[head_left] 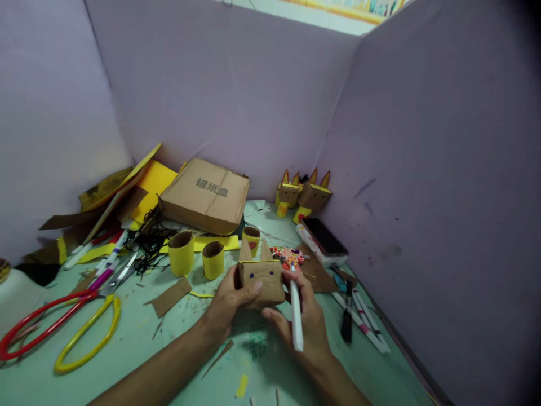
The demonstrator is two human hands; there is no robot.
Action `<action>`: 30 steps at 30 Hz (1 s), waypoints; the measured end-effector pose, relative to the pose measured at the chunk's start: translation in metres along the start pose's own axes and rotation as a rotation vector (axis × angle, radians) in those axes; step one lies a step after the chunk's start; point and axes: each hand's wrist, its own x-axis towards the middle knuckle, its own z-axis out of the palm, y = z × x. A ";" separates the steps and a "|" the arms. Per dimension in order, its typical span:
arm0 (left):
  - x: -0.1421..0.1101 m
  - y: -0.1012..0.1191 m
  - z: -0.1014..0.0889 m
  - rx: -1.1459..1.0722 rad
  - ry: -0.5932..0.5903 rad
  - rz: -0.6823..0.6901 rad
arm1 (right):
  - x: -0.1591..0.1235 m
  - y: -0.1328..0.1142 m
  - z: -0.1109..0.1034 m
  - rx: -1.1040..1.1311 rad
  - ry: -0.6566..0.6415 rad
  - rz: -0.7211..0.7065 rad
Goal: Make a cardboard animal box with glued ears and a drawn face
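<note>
My left hand [228,299] is closed around the left side of a small cardboard animal head [268,285], its thumb across the front. The head has two pointed ears, a yellow top edge and two dark dots for eyes. In my right hand [310,316] rests a white marker [296,316], its back end pointing down toward me. The fingers of that hand are beside the right edge of the head; whether they touch it I cannot tell. Behind the head stand yellow-wrapped cardboard tubes [213,262], one with a red spot.
Scissors [87,321] with red and yellow handles lie at left, near black string [152,242] and cardboard scraps. A cardboard box [207,194] sits at the back. Finished animal figures [313,197] stand at back right, by a phone [324,237]. Several markers [363,321] lie at right.
</note>
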 end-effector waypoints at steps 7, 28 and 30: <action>-0.003 0.002 -0.005 -0.103 -0.174 -0.042 | 0.002 0.002 0.002 -0.092 0.127 0.009; 0.005 -0.016 -0.011 -0.133 -0.060 -0.125 | -0.001 -0.001 0.014 0.244 0.255 0.200; 0.006 -0.016 -0.010 -0.124 -0.035 -0.153 | -0.001 0.000 0.015 0.255 0.249 0.214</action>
